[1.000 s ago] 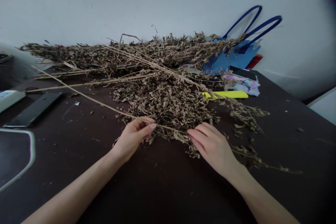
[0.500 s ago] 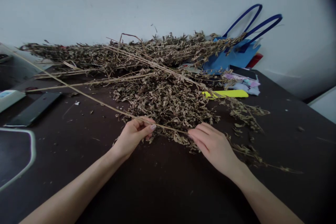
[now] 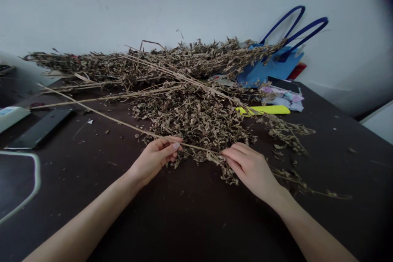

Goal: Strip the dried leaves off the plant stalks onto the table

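Note:
A long, thin dried plant stem (image 3: 110, 117) slants from the upper left down across the front of a heap of crumpled dry leaves (image 3: 196, 116). My left hand (image 3: 155, 157) pinches it between thumb and fingers near the heap's front left. Farther along, my right hand (image 3: 250, 168) is closed on the same stem, its fingertips partly hidden. Dry leaves hang from the stem between my hands, close to the right one. Beyond my right hand a leafy sprig (image 3: 301, 184) sticks out to the right.
A big bundle of dried leafy stalks (image 3: 184, 59) lies along the wall, with loose stalks crossing the heap. Behind it on the right stands a blue bag (image 3: 258, 67). A yellow strip (image 3: 270, 109), a dark phone-like slab (image 3: 41, 128) and a white cable (image 3: 38, 172) lie on the dark table.
The stem has slid rightward through my left hand; its far left end now shows over the table. More leaves hang by my right hand. Both hands stay nearly in place.

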Motion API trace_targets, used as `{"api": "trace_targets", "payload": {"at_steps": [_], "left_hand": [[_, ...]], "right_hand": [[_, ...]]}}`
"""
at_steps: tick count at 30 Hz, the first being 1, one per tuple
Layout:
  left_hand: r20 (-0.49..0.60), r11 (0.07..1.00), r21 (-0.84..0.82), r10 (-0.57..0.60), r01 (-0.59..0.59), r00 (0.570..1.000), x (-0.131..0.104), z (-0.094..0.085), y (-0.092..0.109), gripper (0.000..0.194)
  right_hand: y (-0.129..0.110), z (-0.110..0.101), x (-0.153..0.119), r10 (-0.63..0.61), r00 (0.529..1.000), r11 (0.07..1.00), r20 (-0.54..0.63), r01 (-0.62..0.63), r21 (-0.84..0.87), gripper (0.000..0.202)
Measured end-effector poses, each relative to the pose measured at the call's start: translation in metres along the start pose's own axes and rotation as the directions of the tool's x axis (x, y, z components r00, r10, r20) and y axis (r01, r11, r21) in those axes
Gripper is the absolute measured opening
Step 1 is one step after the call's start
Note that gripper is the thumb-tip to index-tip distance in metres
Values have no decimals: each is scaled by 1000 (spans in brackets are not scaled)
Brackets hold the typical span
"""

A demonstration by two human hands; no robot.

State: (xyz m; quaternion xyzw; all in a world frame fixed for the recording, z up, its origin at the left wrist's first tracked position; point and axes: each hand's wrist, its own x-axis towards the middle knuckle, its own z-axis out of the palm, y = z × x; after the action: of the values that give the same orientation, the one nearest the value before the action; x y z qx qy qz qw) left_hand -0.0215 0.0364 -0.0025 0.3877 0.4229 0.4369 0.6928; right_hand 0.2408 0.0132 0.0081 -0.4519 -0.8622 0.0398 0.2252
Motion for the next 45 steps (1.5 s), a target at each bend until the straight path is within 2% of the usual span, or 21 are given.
{"api": "trace_targets", "payload": {"at_steps": [5,14,19,23,27,33,37,45], "left_hand": [[-3,999,-32,-21,21,1000,2,0,0,21],[-55,999,38,21,-19,998,0,4,1,21],[-111,982,169,98,-79,989,1,5,0,12],[-101,967,232,127,-101,987,2,5,-1,11],[-73,971,218,112,-94,991,1,5,-1,12],[-4,988,154,28,-27,1000,-3,5,2,23],[-22,996,85,1,1,1000,-2,5,3,21],[-43,997,70,-5,8,999,-1,5,-1,21]], "right_hand": [[-1,0,0,0,1000,1000,-8,-1,-27,25],[-4,-1,0,-12,1000,999,-21,11,-51,26],[-7,1,-2,-6,1000,1000,-11,6,-19,25],[-7,2,-3,14,999,1000,-39,-14,-2,25],[-4,4,-3,26,998,999,-52,-27,-20,25],[-4,7,-2,20,998,999,-57,-22,-40,26],[-5,8,-3,10,999,999,-53,-11,-34,25],[-8,8,-3,3,999,1000,-48,-4,-17,23]]}}
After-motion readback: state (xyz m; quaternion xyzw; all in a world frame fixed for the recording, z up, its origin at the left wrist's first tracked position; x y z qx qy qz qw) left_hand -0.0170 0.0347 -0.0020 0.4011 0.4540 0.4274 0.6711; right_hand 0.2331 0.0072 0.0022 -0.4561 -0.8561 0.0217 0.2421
